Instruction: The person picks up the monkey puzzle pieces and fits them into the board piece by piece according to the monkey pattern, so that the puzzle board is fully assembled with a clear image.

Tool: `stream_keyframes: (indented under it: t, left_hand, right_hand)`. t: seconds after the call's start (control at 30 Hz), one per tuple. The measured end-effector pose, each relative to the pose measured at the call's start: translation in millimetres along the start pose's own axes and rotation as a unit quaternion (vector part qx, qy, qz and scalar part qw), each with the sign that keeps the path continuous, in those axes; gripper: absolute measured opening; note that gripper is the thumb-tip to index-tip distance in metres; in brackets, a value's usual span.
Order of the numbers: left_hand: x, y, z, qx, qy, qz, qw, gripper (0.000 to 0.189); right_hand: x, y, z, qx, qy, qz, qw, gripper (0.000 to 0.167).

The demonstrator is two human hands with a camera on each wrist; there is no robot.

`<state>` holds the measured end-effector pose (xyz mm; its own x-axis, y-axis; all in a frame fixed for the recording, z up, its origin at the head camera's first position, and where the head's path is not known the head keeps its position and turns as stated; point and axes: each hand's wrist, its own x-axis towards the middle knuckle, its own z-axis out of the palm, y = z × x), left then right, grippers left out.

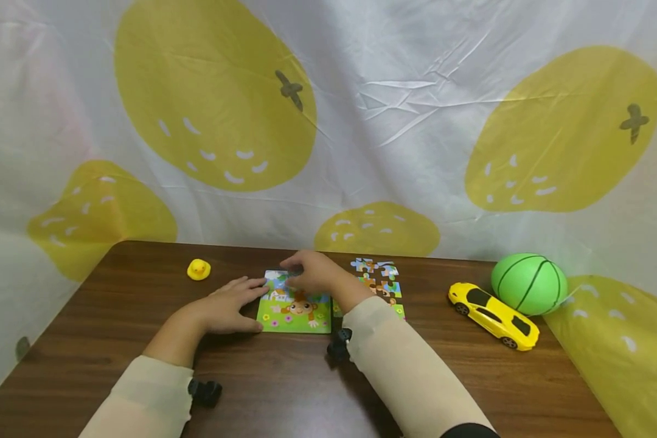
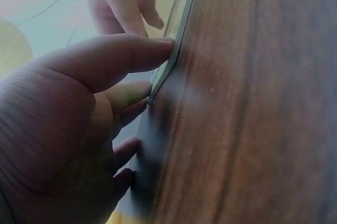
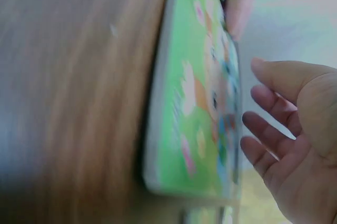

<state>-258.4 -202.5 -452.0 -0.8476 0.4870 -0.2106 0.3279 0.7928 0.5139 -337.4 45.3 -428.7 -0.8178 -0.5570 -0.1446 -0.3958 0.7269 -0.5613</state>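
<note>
A square jigsaw puzzle (image 1: 295, 323) with a cartoon monkey lies flat on the table. My left hand (image 1: 224, 309) is at its left side, fingers spread; in the left wrist view the thumb (image 2: 131, 53) touches the board's edge. Over the upper part of the puzzle hovers my right hand (image 1: 319, 277), hiding some of the picture. The right wrist view shows the right hand's fingers (image 3: 271, 132) loosely bent, apart from the puzzle's surface (image 3: 181, 124) and holding nothing. Just right of the puzzle sit several jigsaw pieces (image 1: 387, 289), partly covered by the right forearm.
A small yellow rubber duck (image 1: 199, 269) stands at the back left of the brown wooden table (image 1: 274, 383). To the right are a yellow toy car (image 1: 493, 316) and a green ball (image 1: 528, 284). A lemon-print curtain (image 1: 383, 152) hangs behind the table.
</note>
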Motion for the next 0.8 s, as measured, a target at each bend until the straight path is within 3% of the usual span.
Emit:
stream_keyframes:
  t: [0.3, 0.8]
  left_hand:
    - [0.7, -1.4, -0.5, 0.01, 0.002, 0.002, 0.9999, 0.092]
    - [0.8, -2.9, -0.5, 0.013, 0.0, 0.006, 0.9999, 0.093]
  right_hand:
    - [-24.1, 21.6, -30.7, 0.043, 0.035, -0.031, 0.998, 0.053]
    - [-60.6, 81.8, -71.3, 0.058, 0.093, 0.008, 0.9939, 0.055]
